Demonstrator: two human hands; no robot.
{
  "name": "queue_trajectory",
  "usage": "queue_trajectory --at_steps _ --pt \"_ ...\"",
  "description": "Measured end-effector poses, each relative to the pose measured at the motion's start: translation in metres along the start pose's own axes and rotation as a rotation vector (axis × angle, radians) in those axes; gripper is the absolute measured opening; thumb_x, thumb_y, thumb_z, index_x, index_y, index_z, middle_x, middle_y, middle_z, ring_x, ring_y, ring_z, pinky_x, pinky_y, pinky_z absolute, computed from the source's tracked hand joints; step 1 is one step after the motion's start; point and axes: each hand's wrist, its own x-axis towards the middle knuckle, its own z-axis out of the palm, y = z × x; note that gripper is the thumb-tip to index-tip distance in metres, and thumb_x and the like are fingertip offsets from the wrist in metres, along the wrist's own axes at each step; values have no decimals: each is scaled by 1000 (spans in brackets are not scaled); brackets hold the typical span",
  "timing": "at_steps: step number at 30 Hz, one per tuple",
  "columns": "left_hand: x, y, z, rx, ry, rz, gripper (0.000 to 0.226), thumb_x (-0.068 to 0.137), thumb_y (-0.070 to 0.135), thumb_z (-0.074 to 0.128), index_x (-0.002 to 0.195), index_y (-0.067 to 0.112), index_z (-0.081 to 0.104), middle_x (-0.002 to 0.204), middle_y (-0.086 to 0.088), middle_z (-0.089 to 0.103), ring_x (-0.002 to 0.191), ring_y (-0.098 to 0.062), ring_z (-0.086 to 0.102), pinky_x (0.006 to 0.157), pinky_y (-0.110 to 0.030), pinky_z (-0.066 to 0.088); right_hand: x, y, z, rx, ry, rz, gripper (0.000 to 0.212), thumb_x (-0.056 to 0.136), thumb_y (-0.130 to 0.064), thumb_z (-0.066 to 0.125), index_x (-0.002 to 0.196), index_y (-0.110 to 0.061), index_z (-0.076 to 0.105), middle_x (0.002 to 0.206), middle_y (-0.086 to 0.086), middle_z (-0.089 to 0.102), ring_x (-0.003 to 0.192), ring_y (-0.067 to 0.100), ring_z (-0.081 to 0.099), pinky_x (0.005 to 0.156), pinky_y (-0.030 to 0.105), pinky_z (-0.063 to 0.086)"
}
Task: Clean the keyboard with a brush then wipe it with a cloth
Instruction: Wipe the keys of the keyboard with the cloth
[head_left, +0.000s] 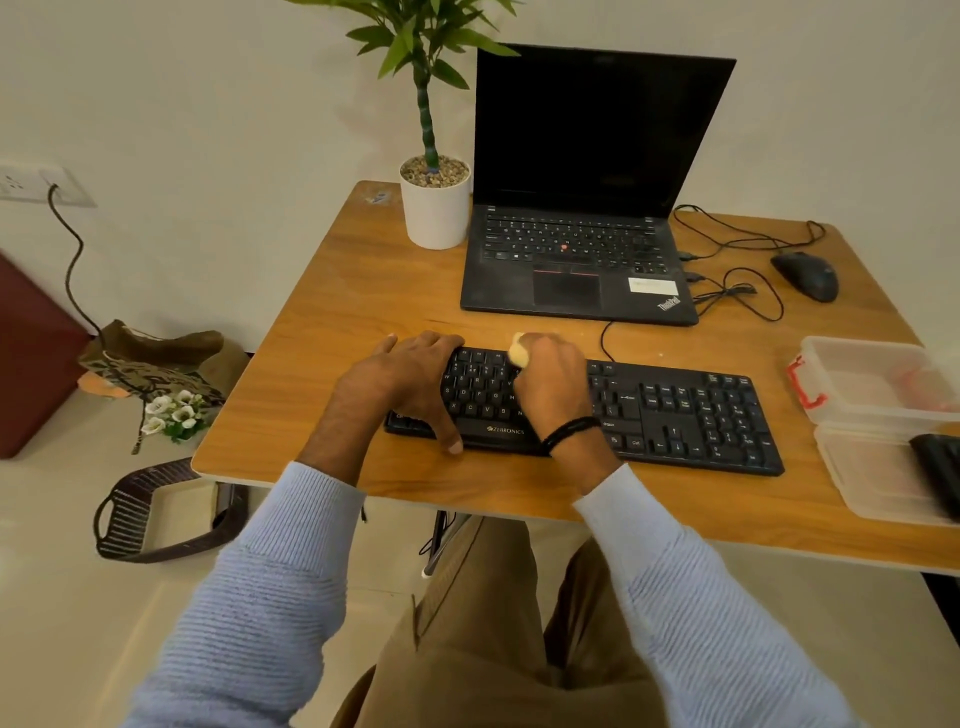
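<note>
A black keyboard (685, 415) lies across the front of the wooden desk (337, 291). My left hand (410, 379) grips its left end, fingers over the far edge and thumb on the near edge. My right hand (550, 384) is curled around a small yellowish object (519, 353), likely a brush or a cloth, and holds it on the upper key rows near the middle. Most of that object is hidden inside my fist.
An open black laptop (576, 260) stands behind the keyboard, a white potted plant (435, 208) to its left, a black mouse (805, 275) with loose cables to its right. Clear plastic boxes (872, 410) sit at the desk's right edge. Bags lie on the floor at left.
</note>
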Motion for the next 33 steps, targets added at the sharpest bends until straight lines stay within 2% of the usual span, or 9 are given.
queue_trajectory --at_steps 4,8,11,15,19,21,23,27,33 --pt "2 0 1 13 6 6 142 51 59 94 161 29 10 166 1 19 154 -25 17 126 -53 -5 -18 -15 15 77 -118 -191 51 86 5 60 134 -12 57 139 8 55 132 24 46 114 34 33" --pt "0 -1 2 -14 6 4 143 50 58 94 161 29 9 167 2 17 154 -25 16 126 -52 -6 -12 5 1 75 25 -23 44 89 2 61 131 -10 59 135 10 58 127 23 52 110 32 37" --pt "3 -1 2 2 9 8 142 50 58 94 161 29 10 166 1 19 154 -26 18 126 -53 -4 -35 -3 4 108 -109 -185 50 86 5 61 133 -12 57 137 8 57 129 21 50 111 30 35" --pt "4 -2 2 -5 5 3 145 48 59 95 161 29 9 167 1 18 154 -27 17 126 -53 -4 -29 14 1 133 38 -89 43 86 5 63 126 -12 64 131 9 63 124 22 56 108 28 37" --pt "5 -3 2 7 -3 1 146 48 61 94 161 28 8 167 0 17 154 -27 17 126 -54 -2 -51 0 2 106 -98 -241 50 83 9 61 129 -11 61 134 9 60 128 22 52 111 26 29" --pt "6 -2 2 18 1 1 145 49 61 94 161 28 8 167 0 17 154 -27 17 126 -54 -2 -48 6 3 126 -53 -198 50 84 7 61 129 -13 62 134 7 60 128 20 52 109 21 26" --pt "6 -1 2 11 8 3 143 49 59 94 161 29 10 166 1 19 154 -27 18 126 -53 -2 -46 11 5 97 3 -108 49 86 3 62 132 -14 59 138 7 57 132 20 49 112 26 27" --pt "5 -2 2 5 0 0 144 49 60 94 161 28 9 167 1 18 154 -26 18 126 -53 -2 -66 3 7 129 -84 -237 55 81 12 60 130 -12 61 138 7 57 134 21 47 115 26 22" --pt "3 0 1 20 -6 -13 145 49 59 94 161 28 8 167 1 17 154 -27 17 127 -52 0 -78 8 9 142 -75 -250 60 75 17 63 129 -11 62 137 9 58 133 21 48 117 32 27"
